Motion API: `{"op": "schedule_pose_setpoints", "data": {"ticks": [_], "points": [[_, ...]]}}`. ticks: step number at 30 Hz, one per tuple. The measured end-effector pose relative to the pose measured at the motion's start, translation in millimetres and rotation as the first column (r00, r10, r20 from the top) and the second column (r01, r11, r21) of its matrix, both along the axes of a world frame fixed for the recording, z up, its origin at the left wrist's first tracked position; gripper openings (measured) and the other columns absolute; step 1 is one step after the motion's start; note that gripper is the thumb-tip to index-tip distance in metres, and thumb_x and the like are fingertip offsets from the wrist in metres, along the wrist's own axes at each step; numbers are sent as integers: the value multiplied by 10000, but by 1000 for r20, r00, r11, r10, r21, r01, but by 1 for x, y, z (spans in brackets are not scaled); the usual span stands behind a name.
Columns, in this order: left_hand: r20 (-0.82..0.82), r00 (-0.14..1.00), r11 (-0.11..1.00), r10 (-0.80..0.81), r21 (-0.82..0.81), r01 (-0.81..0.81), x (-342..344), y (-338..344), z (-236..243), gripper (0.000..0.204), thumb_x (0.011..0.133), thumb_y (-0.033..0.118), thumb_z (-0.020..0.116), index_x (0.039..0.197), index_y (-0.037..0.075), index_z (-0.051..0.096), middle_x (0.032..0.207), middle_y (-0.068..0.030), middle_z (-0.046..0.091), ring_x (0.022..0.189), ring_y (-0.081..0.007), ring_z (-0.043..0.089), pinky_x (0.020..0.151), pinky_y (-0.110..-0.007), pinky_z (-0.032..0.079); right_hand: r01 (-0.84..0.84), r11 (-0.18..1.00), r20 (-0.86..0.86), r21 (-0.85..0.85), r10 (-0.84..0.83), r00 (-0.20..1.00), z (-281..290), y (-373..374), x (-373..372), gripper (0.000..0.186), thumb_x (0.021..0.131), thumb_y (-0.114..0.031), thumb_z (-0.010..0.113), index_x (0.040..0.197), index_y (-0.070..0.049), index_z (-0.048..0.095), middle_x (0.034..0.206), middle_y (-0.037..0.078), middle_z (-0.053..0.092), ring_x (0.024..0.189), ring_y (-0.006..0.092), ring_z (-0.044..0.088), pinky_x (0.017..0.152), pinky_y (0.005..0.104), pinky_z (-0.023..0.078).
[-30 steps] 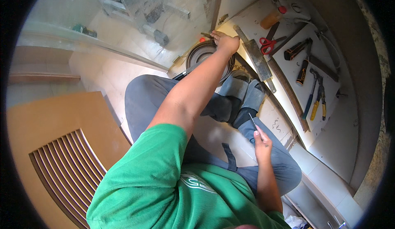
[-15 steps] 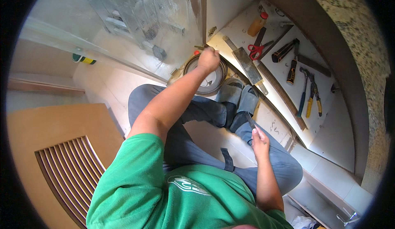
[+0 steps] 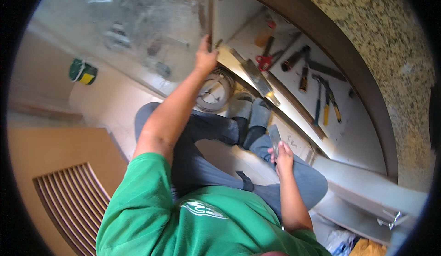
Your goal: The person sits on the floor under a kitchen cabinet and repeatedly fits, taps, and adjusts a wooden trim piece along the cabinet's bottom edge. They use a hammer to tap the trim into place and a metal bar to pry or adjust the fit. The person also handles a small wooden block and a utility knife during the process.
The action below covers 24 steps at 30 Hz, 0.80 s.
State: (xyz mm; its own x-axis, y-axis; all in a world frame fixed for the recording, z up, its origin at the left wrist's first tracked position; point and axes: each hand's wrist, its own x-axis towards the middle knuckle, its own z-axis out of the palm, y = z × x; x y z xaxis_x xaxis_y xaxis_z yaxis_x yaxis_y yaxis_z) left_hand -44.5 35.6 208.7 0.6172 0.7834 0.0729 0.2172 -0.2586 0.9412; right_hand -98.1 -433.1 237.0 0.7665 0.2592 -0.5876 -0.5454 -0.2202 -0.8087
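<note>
My left hand [image 3: 205, 58] is at the lower end of the brown edge of a glossy grey door panel [image 3: 151, 21], with its fingers closed around that edge. Held upright in my right hand [image 3: 284, 158] is a flat grey metal blade [image 3: 274, 135], above my right knee; its lower end is hidden in the fingers. Below my left hand, a coil of edging strip [image 3: 215, 90] lies on the floor by my shoes [image 3: 250, 109]. A flat metal tool [image 3: 255, 76] rests along the cabinet's front edge.
Inside the cabinet lie red-handled scissors [image 3: 263, 63], a hammer [image 3: 318, 99], yellow-handled pliers [image 3: 330, 99] and an orange bottle [image 3: 265, 35]. A speckled stone countertop [image 3: 367, 35] curves overhead. A slatted wooden door [image 3: 69, 155] and a green bucket [image 3: 83, 72] are at left.
My left hand has moved from above the coil to the panel's edge. The blade in my right hand has turned its broad face into view. The whole view has shifted.
</note>
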Motion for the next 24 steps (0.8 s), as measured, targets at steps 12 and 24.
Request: {"op": "schedule_pose_setpoints", "data": {"ticks": [12, 24], "points": [[-212, 976, 997, -49, -62, 37, 2, -4, -66, 824, 857, 234, 696, 1548, -10, 321, 1413, -290, 556, 1324, -410, 540, 1116, -414, 423, 498, 860, 218, 108, -509, 833, -29, 14, 176, 165, 1022, -99, 559, 1187, -109, 556, 1050, 85, 641, 805, 218, 641, 655, 368, 542], [-108, 976, 925, -191, -352, 142, 2, 16, -126, 728, 838, 194, 718, 1474, -10, 429, 1342, -231, 627, 1230, -335, 613, 1035, -378, 468, 351, 706, 459, -615, -41, 887, -91, -7, 288, 192, 969, -240, 627, 1059, -70, 642, 1033, 169, 657, 725, 280, 646, 513, 407, 481]]}}
